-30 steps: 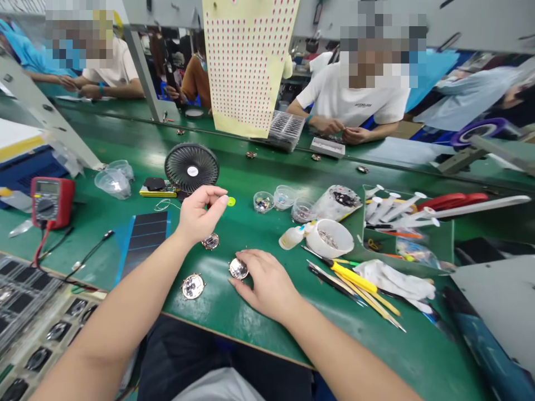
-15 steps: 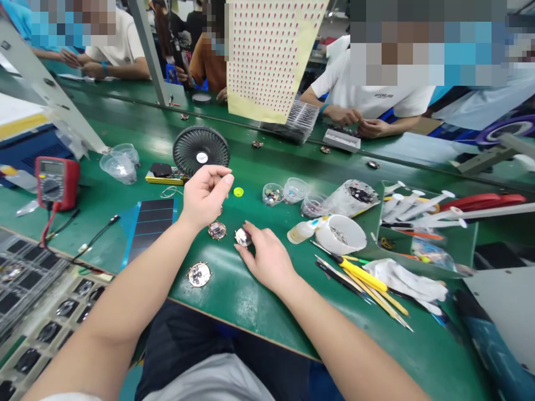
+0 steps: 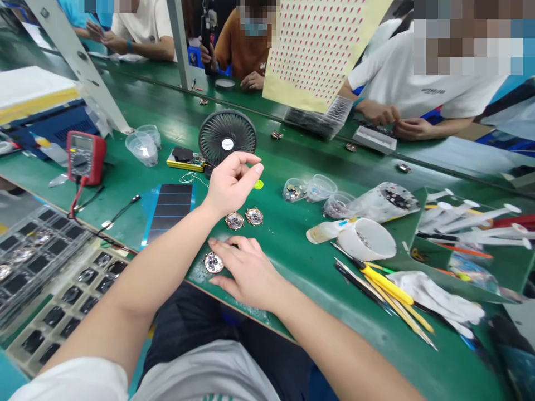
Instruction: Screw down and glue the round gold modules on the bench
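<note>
My left hand (image 3: 232, 184) is raised above the green bench (image 3: 288, 256), thumb and fingertips pinched together; anything between them is too small to make out. Below it two round watch movements (image 3: 234, 220) (image 3: 254, 216) lie side by side. My right hand (image 3: 246, 270) rests low near the bench's front edge, fingers spread, its fingertips touching a third round watch movement (image 3: 213, 262).
A small black fan (image 3: 227, 137), a red multimeter (image 3: 86, 156), a dark solar panel (image 3: 171, 203), small clear cups (image 3: 309, 189), a white bowl (image 3: 365, 239), yellow-handled tools (image 3: 388, 292) and white gloves (image 3: 434, 289) are on the bench. Part trays (image 3: 50, 278) lie left. Other people work across the bench.
My right hand left one movement beside the other under my left hand and moved back toward the front edge onto the third movement. The view shifted, so everything sits further right.
</note>
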Tool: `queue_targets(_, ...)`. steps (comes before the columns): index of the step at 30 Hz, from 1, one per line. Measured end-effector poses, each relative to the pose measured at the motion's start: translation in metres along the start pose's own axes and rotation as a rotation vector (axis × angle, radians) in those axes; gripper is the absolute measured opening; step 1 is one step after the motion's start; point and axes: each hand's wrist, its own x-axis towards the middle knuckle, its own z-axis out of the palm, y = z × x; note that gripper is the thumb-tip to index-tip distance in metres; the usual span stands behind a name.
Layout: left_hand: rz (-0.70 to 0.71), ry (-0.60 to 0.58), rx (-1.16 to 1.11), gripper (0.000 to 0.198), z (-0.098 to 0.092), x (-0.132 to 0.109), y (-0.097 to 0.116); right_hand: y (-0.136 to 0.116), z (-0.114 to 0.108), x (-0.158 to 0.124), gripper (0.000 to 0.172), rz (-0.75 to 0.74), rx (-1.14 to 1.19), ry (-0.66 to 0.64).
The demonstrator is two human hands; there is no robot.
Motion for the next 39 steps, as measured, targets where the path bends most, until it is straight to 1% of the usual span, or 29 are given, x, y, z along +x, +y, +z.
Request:
queue_targets(2,-0.007,-0.013,0.023,0.026,-0.001,-0.001,0.000,-0.001,0.005,0.003,0.056,-0.017,0.019,0.032)
queue_targets(4,-0.009,-0.033,0.037,0.027,-0.002,-0.002,0.001,0.001,0.002,-0.001,0.047,-0.016,0.051,0.089)
queue_targets(7,-0.026,-0.120,0.032,0.028,0.000,-0.007,0.006,0.005,-0.018,-0.020,0.043,-0.015,0.072,0.182)
queue_targets(8,-0.047,-0.176,0.026,0.029,0.001,-0.010,0.008,0.007,-0.028,-0.027,0.043,-0.014,0.063,0.220)
queue_targets(10,-0.127,-0.328,0.026,0.034,0.003,-0.019,0.012,0.009,-0.049,-0.042,0.046,0.000,0.019,0.327)
queue_targets(12,-0.257,-0.560,-0.004,0.045,0.005,-0.030,0.015,0.011,-0.068,-0.053,0.050,0.047,-0.001,0.467)
queue_targets(14,-0.328,-0.717,-0.082,0.053,0.008,-0.043,0.016,0.013,-0.080,-0.059,0.055,0.091,0.020,0.590)
queue_targets(15,-0.370,-0.777,-0.146,0.056,0.010,-0.050,0.016,0.014,-0.083,-0.061,0.057,0.103,0.032,0.619)
queue_targets(17,-0.438,-0.840,-0.277,0.057,0.015,-0.062,0.018,0.016,-0.084,-0.061,0.057,0.103,0.030,0.611)
queue_targets(19,-0.522,-0.846,-0.368,0.054,0.020,-0.070,0.022,0.016,-0.082,-0.059,0.055,0.088,0.024,0.598)
queue_targets(21,-0.584,-0.811,-0.448,0.051,0.025,-0.076,0.027,0.015,-0.080,-0.058,0.054,0.079,0.048,0.615)
queue_targets(22,-0.593,-0.788,-0.486,0.049,0.027,-0.077,0.029,0.014,-0.079,-0.057,0.055,0.087,0.053,0.622)
queue_targets(25,-0.543,-0.734,-0.567,0.044,0.029,-0.079,0.035,0.011,-0.079,-0.058,0.058,0.135,0.019,0.616)
queue_targets(28,-0.492,-0.698,-0.565,0.041,0.028,-0.080,0.036,0.010,-0.080,-0.058,0.057,0.151,-0.006,0.636)
queue_targets(31,-0.463,-0.708,-0.563,0.041,0.025,-0.081,0.037,0.010,-0.079,-0.057,0.055,0.152,0.004,0.646)
queue_targets(35,-0.370,-0.741,-0.539,0.046,0.022,-0.082,0.037,0.008,-0.076,-0.056,0.050,0.168,-0.004,0.663)
queue_targets(39,-0.316,-0.716,-0.503,0.047,0.023,-0.082,0.036,0.010,-0.079,-0.058,0.050,0.157,-0.037,0.675)
